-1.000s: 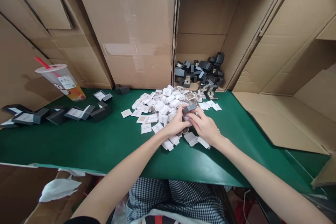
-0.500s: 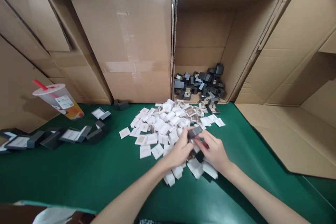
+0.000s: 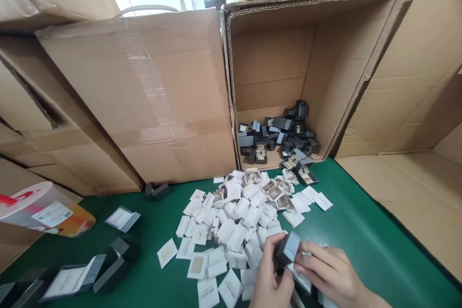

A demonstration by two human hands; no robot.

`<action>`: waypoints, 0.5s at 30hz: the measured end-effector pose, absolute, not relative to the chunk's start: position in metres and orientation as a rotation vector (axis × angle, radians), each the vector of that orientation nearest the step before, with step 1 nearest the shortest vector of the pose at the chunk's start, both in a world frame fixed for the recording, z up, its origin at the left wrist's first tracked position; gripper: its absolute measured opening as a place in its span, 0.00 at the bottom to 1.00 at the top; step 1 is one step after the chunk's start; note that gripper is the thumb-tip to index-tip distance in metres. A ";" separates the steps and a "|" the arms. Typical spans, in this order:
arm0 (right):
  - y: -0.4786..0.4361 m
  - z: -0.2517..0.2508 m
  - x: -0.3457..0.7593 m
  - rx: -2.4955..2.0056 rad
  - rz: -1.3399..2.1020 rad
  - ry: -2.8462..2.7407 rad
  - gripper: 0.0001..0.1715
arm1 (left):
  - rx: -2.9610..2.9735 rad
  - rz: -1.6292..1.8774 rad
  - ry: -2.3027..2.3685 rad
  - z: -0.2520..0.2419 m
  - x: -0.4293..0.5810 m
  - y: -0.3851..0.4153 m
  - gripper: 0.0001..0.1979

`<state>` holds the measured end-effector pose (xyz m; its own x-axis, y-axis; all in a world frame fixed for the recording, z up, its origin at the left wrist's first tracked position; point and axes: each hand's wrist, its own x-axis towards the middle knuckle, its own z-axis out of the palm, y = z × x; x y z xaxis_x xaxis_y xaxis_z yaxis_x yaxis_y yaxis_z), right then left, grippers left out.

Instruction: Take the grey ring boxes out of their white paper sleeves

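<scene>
Between my two hands is a small dark jewelry box (image 3: 288, 248), over the near right side of the pile. My left hand (image 3: 271, 274) is closed around its left side, thumb below. The fingers of my right hand (image 3: 327, 269) pinch at its right side, where a white piece (image 3: 300, 276) shows; part of the grip is hidden. Just beyond my hands a heap of white square cards and inserts (image 3: 234, 216) spreads over the green table (image 3: 159, 284). Some inserts (image 3: 274, 190) lie with their brownish side up.
Several dark boxes lie heaped (image 3: 277, 130) inside an open cardboard carton (image 3: 274, 53) at the back. More open boxes (image 3: 72, 279) line the left, near a drink cup (image 3: 50, 211) with a red straw. A cardboard flap (image 3: 411, 187) covers the right edge.
The camera view has tilted and shifted, so the pile and cartons appear lower and closer. Both hands stay on the dark jewelry box, which now shows its lighter top face.
</scene>
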<state>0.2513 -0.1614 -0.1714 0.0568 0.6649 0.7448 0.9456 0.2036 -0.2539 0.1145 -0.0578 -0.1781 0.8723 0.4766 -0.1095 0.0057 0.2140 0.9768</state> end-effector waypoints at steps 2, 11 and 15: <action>-0.161 -0.169 0.252 -1.507 -0.442 -1.693 0.11 | 1.266 0.338 0.454 -0.176 0.116 -0.057 0.25; -0.175 -0.169 0.261 -1.584 -0.331 -1.806 0.17 | 1.350 0.301 0.582 -0.157 0.115 -0.056 0.23; -0.178 -0.172 0.263 -1.625 -0.224 -1.816 0.19 | 1.370 0.355 0.633 -0.155 0.118 -0.059 0.24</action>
